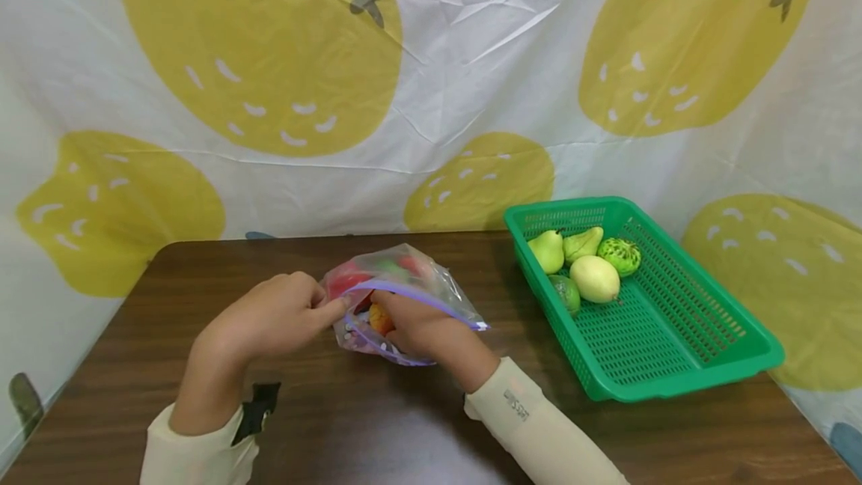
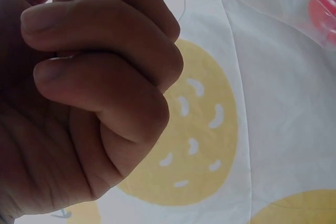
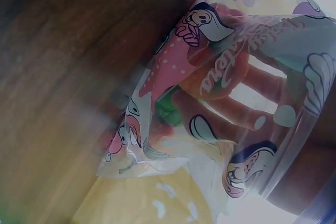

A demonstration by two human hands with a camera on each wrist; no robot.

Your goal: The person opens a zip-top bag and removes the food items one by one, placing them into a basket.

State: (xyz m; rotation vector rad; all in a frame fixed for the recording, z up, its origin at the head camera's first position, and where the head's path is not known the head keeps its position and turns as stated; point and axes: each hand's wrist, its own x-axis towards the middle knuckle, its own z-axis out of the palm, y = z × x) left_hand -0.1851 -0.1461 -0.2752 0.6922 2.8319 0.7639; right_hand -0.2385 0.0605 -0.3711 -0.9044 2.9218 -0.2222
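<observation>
Your left grip [image 1: 272, 318] is pinching the partly filled bag [image 1: 434, 283], your right grip [image 1: 424, 325] is holding orange fruit [image 1: 380, 319] inside; five fruits [image 1: 595, 280] are remaining in the basket [image 1: 646, 350], frame right.

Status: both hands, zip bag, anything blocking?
Left hand pinching edge of zip bag. Right hand inside, at orange-colored fruit, grip unclear. Mouth open, nothing seen blocking; green basket apart, to the right.
</observation>
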